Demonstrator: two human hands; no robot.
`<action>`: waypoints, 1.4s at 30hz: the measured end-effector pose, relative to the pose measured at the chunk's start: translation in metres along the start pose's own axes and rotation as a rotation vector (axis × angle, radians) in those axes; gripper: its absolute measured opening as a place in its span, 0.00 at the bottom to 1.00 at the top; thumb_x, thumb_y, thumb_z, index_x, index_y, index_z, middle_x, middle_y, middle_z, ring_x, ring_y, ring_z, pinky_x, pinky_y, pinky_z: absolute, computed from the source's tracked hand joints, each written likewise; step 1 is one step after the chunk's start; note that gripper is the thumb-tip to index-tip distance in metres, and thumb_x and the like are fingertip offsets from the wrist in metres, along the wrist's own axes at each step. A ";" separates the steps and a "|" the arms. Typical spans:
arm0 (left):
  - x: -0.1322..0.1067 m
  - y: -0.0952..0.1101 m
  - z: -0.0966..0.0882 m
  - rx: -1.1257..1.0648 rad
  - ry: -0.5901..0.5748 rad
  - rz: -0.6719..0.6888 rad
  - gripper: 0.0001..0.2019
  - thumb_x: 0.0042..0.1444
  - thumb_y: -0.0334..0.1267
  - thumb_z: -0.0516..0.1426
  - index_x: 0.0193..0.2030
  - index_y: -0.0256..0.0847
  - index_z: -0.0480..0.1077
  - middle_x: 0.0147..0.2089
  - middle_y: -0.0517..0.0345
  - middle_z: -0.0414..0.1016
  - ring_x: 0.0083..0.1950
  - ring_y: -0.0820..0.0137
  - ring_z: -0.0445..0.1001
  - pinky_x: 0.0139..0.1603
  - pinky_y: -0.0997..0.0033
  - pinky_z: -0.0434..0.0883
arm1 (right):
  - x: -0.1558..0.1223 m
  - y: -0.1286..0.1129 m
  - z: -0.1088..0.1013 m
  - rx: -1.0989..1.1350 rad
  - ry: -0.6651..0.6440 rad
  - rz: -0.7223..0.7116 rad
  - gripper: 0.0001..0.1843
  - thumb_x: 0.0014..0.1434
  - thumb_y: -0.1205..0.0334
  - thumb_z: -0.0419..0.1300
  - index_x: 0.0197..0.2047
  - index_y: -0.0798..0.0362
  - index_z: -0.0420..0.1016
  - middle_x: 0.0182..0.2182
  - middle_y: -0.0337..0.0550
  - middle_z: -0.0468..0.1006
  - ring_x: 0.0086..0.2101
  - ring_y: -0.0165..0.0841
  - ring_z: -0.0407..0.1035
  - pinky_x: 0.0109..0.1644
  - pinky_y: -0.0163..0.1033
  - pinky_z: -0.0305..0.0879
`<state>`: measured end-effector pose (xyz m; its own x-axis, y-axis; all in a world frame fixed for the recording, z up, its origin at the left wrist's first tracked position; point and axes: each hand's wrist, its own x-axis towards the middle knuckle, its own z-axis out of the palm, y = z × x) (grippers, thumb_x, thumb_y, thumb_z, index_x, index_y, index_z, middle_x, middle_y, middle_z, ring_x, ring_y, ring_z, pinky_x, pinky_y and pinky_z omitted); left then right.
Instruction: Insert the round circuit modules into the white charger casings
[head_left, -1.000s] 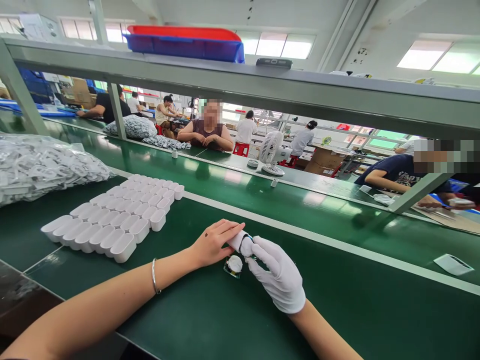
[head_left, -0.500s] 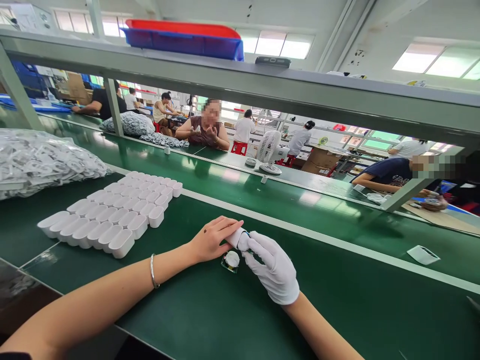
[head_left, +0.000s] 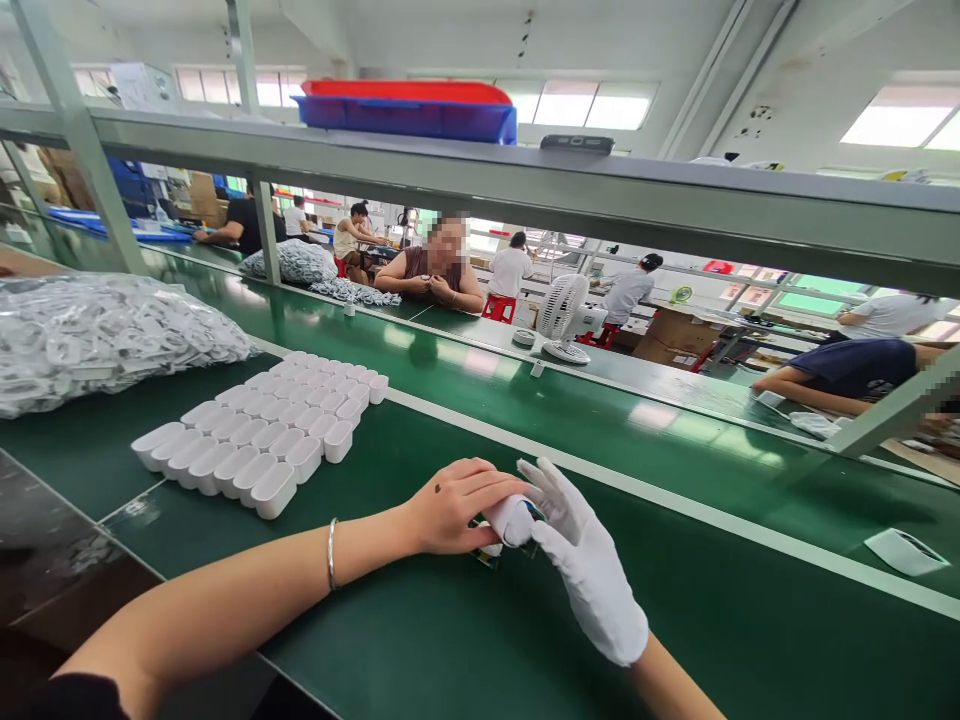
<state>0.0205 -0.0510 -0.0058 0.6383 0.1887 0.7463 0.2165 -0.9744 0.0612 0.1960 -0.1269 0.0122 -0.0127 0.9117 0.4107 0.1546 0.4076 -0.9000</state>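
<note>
My bare left hand (head_left: 454,508), a bangle on its wrist, curls its fingers over a small white plastic piece (head_left: 511,518) on the green belt (head_left: 420,640). My right hand (head_left: 581,555), in a white glove, grips the same white piece from the right with thumb and lower fingers while its upper fingers stick out. Under both hands lies a small clear-wrapped part (head_left: 487,555), mostly hidden. A block of several white oval cases (head_left: 262,438) stands in rows to the left of my hands.
A clear bag of white parts (head_left: 97,335) lies at far left. A metal shelf (head_left: 525,190) overhead carries a red and blue bin (head_left: 409,108). Across the belt sit other people and a small fan (head_left: 564,315). A white piece (head_left: 904,550) lies at right.
Both hands have pressed closer over the white piece, now covering the clear-wrapped part. The gloved hand's upper fingers have lifted. The view has shifted left.
</note>
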 end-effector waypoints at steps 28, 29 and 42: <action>0.000 0.007 0.002 0.028 0.004 0.070 0.26 0.60 0.45 0.50 0.60 0.30 0.58 0.50 0.42 0.72 0.48 0.62 0.70 0.52 0.63 0.67 | 0.002 -0.019 0.016 0.159 0.012 0.400 0.28 0.41 0.46 0.70 0.42 0.55 0.78 0.39 0.47 0.78 0.39 0.43 0.69 0.45 0.44 0.66; 0.001 0.006 0.002 0.016 -0.004 0.064 0.26 0.60 0.45 0.50 0.60 0.31 0.58 0.51 0.42 0.72 0.48 0.62 0.70 0.52 0.62 0.67 | 0.002 -0.019 0.017 0.147 0.029 0.398 0.28 0.40 0.46 0.70 0.42 0.55 0.79 0.39 0.48 0.78 0.40 0.44 0.69 0.46 0.45 0.67; 0.001 0.009 0.007 -0.619 0.092 -0.542 0.27 0.51 0.31 0.54 0.61 0.40 0.58 0.50 0.50 0.69 0.45 0.66 0.71 0.50 0.66 0.70 | 0.020 -0.016 -0.023 -0.213 -0.030 0.359 0.29 0.50 0.37 0.56 0.40 0.55 0.77 0.34 0.50 0.79 0.33 0.41 0.72 0.41 0.47 0.70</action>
<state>0.0289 -0.0590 -0.0091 0.4937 0.6672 0.5578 0.0141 -0.6474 0.7620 0.2162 -0.1162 0.0388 0.0506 0.9963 0.0690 0.3550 0.0466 -0.9337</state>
